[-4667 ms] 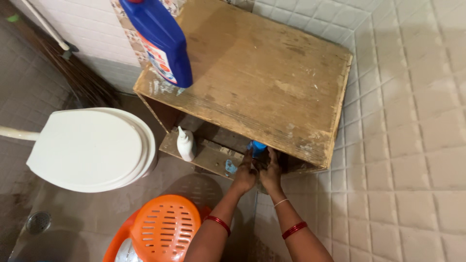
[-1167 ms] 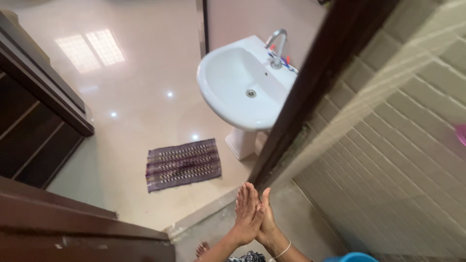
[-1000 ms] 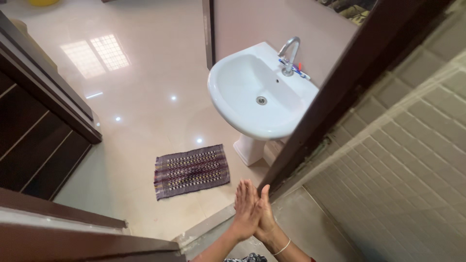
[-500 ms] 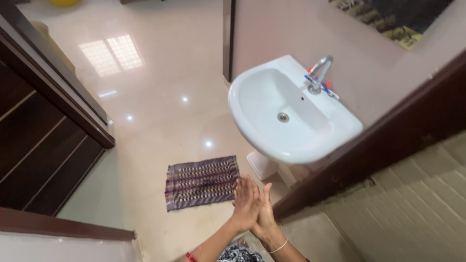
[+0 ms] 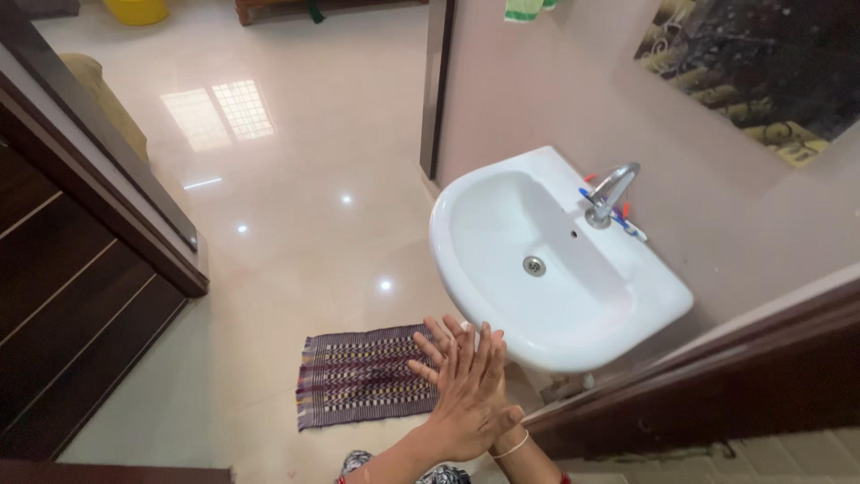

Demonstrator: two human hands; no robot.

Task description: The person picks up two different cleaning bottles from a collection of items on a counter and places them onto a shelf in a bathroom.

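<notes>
Head view. Since the frame half a second back, the outlook has shifted: the white washbasin point(image 5: 555, 269) now sits nearer the picture's centre, the dark wooden door frame point(image 5: 708, 385) has dropped to the lower right, and the tiled wall has all but gone from sight. The hands, then pressed flat palm to palm, are now slightly crossed.

Left hand point(image 5: 466, 399): uppermost, fingers straight and spread, holding nothing, back of hand towards the camera. Right hand point(image 5: 439, 345): underneath it, mostly hidden; its straight fingertips fan out to the upper left. Both rest against each other, just below the basin's front rim, over the floor by the mat's right end. A thin bangle point(image 5: 513, 445) circles the right wrist.

Hands' long axis: from the bottom edge up towards the basin, fingertips pointing away from the person.

Washbasin: bowl bare but for its metal drain point(image 5: 534, 265); curved metal tap point(image 5: 609, 191) on the rear ledge, with slim blue and red items point(image 5: 627, 224) lying beside its base, too small to identify.

Floor: glossy cream tiles point(image 5: 296, 161); purple woven mat point(image 5: 363, 376) left of the hands.
</notes>
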